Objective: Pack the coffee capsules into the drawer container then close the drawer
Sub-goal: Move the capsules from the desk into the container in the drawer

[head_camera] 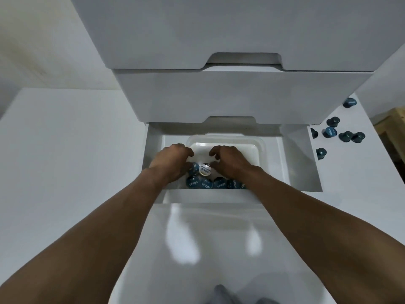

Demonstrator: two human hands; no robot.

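Both hands are down in the clear container [243, 153] of the open drawer [303, 170]. Your left hand [173, 161] and right hand [229, 161] curl beside two capsules [205, 170]; I cannot tell whether either grips. Nest them against the 6 o'clock row [205, 184]. Loose capsules [346, 136] wait at 3 o'clock.

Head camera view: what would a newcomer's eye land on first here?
The left hand and right hand reach into a clear container in the open white drawer, mid-picture. Blue coffee capsules lie at the container's near end, by the hands. Loose capsules sit scattered on the white surface right of the drawer.
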